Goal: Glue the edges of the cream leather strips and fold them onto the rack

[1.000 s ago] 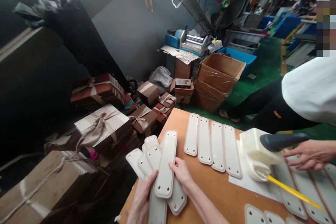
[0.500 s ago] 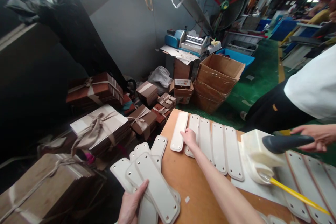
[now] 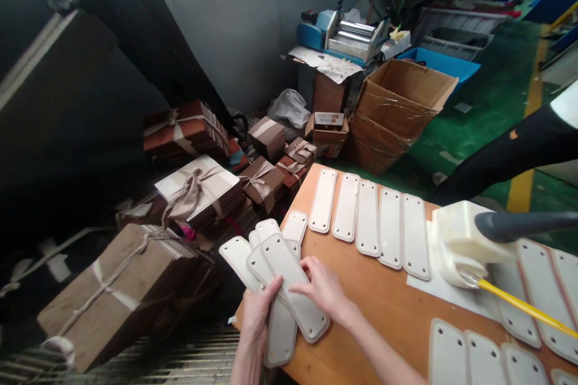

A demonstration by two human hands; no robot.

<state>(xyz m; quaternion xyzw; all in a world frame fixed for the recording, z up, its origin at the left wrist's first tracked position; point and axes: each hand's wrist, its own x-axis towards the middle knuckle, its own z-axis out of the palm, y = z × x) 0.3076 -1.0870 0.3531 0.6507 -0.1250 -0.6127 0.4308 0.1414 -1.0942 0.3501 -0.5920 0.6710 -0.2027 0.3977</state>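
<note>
A fanned bundle of pale rounded strips (image 3: 295, 289), with small dark holes near their ends, overlaps the table's left edge. My left hand (image 3: 261, 307) grips the bundle from below, thumb on top. At the right side of the top strip is my right hand (image 3: 323, 289), its thumb and fingers around the strip's edge. Across the back of the table, several similar strips lie side by side, the leftmost one (image 3: 323, 200) a little apart from the others.
A cream container with a dark handle (image 3: 460, 231) and a yellow-handled brush (image 3: 524, 304) stands on the orange-brown table (image 3: 361, 307). More strips lie at the right. Tied bundles (image 3: 198, 186) and a cardboard box (image 3: 397, 108) are beyond; a person's dark-clothed leg (image 3: 506, 144) shows at right.
My right hand has left the leftmost strip on the table and moved back to the bundle in my left hand. The view has shifted, and the other person's hand is out of sight.
</note>
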